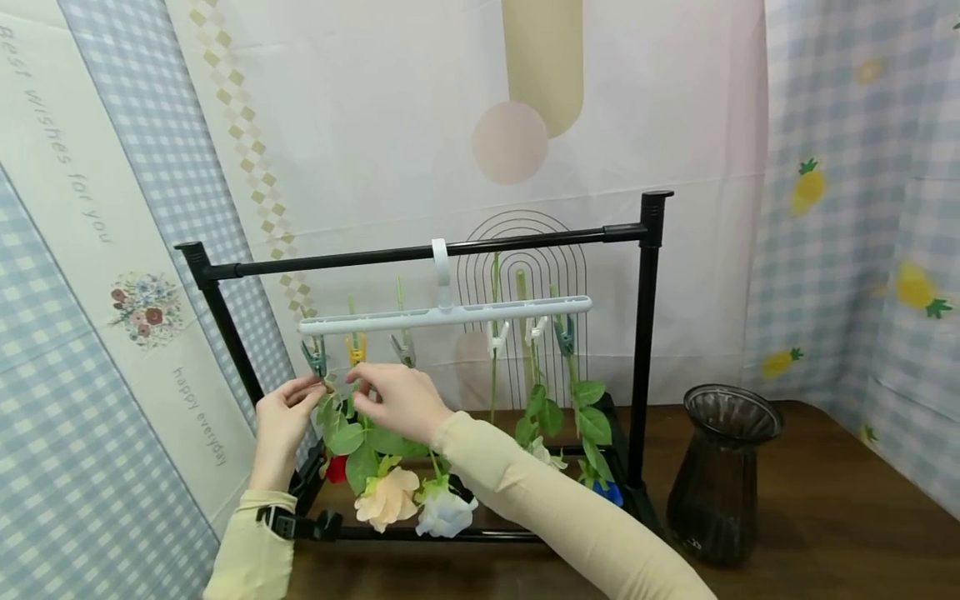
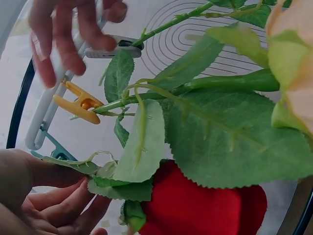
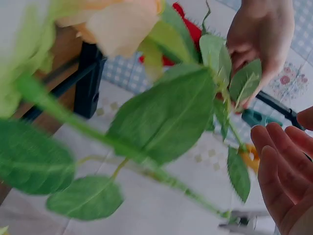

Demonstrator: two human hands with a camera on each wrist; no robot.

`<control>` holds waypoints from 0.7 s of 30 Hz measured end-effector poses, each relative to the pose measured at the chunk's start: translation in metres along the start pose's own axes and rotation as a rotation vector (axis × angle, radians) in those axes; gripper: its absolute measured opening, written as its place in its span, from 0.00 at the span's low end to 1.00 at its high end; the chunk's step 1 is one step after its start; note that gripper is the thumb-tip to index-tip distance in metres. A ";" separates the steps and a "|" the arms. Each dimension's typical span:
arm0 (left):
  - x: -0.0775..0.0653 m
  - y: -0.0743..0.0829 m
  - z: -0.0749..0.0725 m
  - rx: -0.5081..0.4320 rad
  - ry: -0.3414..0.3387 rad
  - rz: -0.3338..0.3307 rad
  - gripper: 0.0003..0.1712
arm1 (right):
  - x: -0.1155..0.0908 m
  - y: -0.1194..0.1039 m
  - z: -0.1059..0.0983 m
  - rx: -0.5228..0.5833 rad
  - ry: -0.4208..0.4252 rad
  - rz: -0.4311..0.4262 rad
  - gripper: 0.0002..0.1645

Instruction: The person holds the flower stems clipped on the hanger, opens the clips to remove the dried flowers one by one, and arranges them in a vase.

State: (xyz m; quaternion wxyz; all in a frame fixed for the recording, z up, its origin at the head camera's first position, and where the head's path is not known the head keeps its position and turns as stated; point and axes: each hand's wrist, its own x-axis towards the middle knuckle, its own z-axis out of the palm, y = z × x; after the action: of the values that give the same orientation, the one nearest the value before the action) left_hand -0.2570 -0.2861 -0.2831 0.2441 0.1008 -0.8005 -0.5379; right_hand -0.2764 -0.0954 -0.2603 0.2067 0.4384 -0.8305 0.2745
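Red rose (image 2: 200, 208): judged to be in course of being fitted to, or freed from, the teal clip (image 1: 316, 358) at the left end of the hanger (image 1: 517, 310); which, cannot be told.
Next move: steadying of the rose and squeezing of the clip are judged to be required.
Left hand (image 1: 285, 417): leaves (image 2: 122, 190) pinched above the flower; stem end hidden.
Right hand (image 1: 401, 400): nothing held; fingers loosely bent near the yellow clip (image 2: 80, 105).

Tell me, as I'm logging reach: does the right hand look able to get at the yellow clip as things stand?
Probably yes: the right hand looks empty and close to the yellow clip, with nothing visible between them. The left hand is off to one side, near the red rose.
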 end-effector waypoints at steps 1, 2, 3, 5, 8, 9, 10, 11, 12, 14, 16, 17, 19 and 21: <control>0.000 0.000 -0.001 -0.003 0.005 -0.002 0.23 | 0.002 -0.003 0.002 -0.014 -0.018 -0.003 0.15; -0.001 0.000 -0.001 -0.005 0.008 -0.003 0.23 | 0.005 -0.006 0.003 -0.026 -0.039 -0.004 0.15; -0.001 0.000 -0.002 -0.004 0.011 -0.003 0.23 | 0.007 -0.009 0.004 -0.041 -0.061 -0.007 0.16; -0.002 0.000 -0.002 -0.013 0.021 -0.003 0.23 | 0.012 -0.013 0.006 -0.063 -0.096 -0.003 0.16; -0.002 -0.001 0.000 -0.022 0.012 0.000 0.23 | 0.019 -0.015 0.007 -0.091 -0.121 0.038 0.17; -0.002 -0.001 0.002 -0.022 0.005 0.001 0.23 | 0.021 -0.014 0.008 -0.098 -0.123 0.059 0.17; -0.002 0.000 0.004 -0.024 0.003 0.006 0.22 | 0.024 -0.014 0.006 -0.106 -0.119 0.078 0.17; -0.002 0.001 0.006 -0.024 0.000 0.007 0.22 | 0.027 -0.013 0.005 -0.116 -0.122 0.096 0.17; -0.003 0.002 0.008 -0.022 -0.005 0.009 0.22 | 0.029 -0.013 0.004 -0.127 -0.123 0.111 0.18; -0.004 0.002 0.012 -0.022 -0.010 0.008 0.22 | 0.035 -0.012 0.003 -0.163 -0.120 0.142 0.17; -0.005 0.002 0.015 -0.026 -0.009 0.008 0.23 | 0.039 -0.012 0.003 -0.197 -0.126 0.171 0.16; -0.006 0.002 0.016 -0.024 -0.009 0.005 0.23 | 0.042 -0.012 0.003 -0.220 -0.128 0.182 0.17; -0.008 0.003 0.017 -0.026 -0.007 0.008 0.23 | 0.046 -0.012 0.003 -0.252 -0.128 0.205 0.22; -0.009 0.005 0.018 -0.004 0.000 0.011 0.23 | 0.050 -0.012 0.003 -0.272 -0.126 0.215 0.27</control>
State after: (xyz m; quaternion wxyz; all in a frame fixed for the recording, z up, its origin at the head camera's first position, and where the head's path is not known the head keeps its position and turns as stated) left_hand -0.2574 -0.2654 -0.2863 0.2474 0.0959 -0.7999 -0.5383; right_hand -0.2929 -0.1341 -0.2297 0.1811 0.3314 -0.9133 0.1524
